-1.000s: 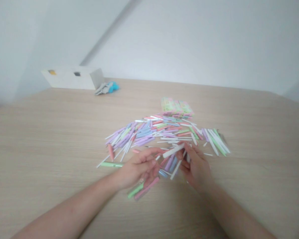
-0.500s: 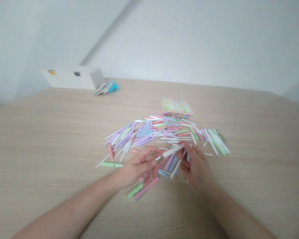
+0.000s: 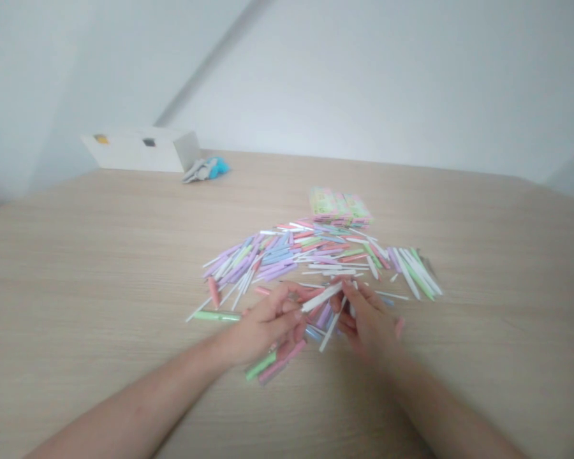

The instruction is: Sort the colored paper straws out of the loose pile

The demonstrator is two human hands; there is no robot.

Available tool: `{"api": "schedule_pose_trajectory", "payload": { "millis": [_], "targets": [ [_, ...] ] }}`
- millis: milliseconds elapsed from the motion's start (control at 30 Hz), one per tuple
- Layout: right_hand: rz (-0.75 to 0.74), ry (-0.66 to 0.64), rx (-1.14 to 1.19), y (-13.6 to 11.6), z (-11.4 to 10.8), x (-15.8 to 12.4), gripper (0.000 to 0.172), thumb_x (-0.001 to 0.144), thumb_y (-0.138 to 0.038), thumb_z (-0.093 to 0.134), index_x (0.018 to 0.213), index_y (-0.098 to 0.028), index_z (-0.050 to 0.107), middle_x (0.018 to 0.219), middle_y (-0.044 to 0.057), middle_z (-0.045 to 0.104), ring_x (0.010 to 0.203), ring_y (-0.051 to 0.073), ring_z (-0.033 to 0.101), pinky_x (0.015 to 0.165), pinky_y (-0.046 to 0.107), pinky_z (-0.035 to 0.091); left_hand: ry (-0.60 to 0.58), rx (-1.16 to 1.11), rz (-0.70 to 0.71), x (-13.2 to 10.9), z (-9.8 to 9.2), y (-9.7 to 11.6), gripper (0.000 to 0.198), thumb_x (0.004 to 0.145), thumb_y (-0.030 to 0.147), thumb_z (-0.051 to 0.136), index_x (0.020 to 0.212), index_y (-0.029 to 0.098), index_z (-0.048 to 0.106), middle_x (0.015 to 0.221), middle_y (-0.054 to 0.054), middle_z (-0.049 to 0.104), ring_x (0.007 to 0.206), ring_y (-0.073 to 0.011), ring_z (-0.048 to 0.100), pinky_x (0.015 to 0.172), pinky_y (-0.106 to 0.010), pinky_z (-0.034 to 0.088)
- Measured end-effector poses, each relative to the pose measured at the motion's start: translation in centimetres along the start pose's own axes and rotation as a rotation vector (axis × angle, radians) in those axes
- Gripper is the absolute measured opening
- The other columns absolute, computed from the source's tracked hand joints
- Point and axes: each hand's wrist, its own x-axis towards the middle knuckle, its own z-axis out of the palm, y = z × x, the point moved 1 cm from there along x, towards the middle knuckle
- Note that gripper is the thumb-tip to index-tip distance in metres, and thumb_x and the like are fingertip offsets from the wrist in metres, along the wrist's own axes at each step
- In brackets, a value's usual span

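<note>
A spread of pastel pen parts (image 3: 287, 255), purple, pink, green, blue and white, lies on the wooden table (image 3: 100, 255). My left hand (image 3: 268, 325) is curled over the near edge of the pile, its fingers pinching the end of a white pen tube (image 3: 321, 298). A green and a pink barrel (image 3: 273, 363) stick out under its palm. My right hand (image 3: 368, 322) is closed on the other end of the white tube and on another thin white stick (image 3: 330, 331).
A stack of pastel printed packs (image 3: 339, 207) lies behind the pile. A white box (image 3: 141, 148) stands at the far left by the wall, with a grey and blue object (image 3: 205, 169) beside it. White and green pens (image 3: 418, 271) lie at the right.
Both hands have drawn slightly closer together and shifted a little left. The white tube between them has tilted down and moved left with them.
</note>
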Motion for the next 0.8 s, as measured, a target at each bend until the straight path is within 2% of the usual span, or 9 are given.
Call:
{"api": "schedule_pose_trajectory", "payload": {
  "millis": [133,333,567,800],
  "targets": [
    [0.007,-0.004,-0.024,0.09,0.15,-0.08,0.028,0.079,-0.050,0.059,0.082,-0.022,0.060,0.056,-0.006,0.049,0.037,0.002,0.024,0.034,0.014,0.016,0.003,0.036,-0.003,-0.17,-0.16,-0.35,0.029,0.091,0.033,0.048,0.115,0.020,0.039,0.064,0.004,0.056,0.041,-0.0048,0.046,0.038,-0.014,0.039],
    [0.013,-0.016,-0.038,-0.05,0.38,-0.25,0.025,0.079,-0.047,0.060,0.081,-0.022,0.060,0.056,-0.006,0.048,0.038,0.002,0.023,0.035,0.015,0.016,0.016,0.084,0.007,-0.23,-0.34,-0.36,0.028,0.092,0.034,0.047,0.115,0.020,0.041,0.066,0.003,0.056,0.042,-0.0043,0.047,0.039,-0.013,0.039],
    [0.023,0.011,-0.038,0.08,0.41,-0.15,0.026,0.077,-0.048,0.061,0.077,-0.022,0.060,0.055,-0.006,0.048,0.036,0.003,0.023,0.034,0.016,0.014,-0.003,0.134,-0.005,-0.20,-0.40,-0.47,0.023,0.092,0.036,0.045,0.108,0.020,0.039,0.072,0.000,0.060,0.048,-0.0071,0.053,0.042,-0.016,0.040],
    [0.043,-0.023,-0.030,0.14,0.45,-0.09,0.026,0.079,-0.045,0.061,0.074,-0.019,0.059,0.057,-0.006,0.049,0.038,0.001,0.024,0.035,0.015,0.014,-0.004,0.158,0.006,-0.15,-0.58,-0.90,0.022,0.092,0.036,0.045,0.104,0.019,0.039,0.074,-0.003,0.064,0.050,-0.0083,0.056,0.043,-0.015,0.041]
  ]
}}
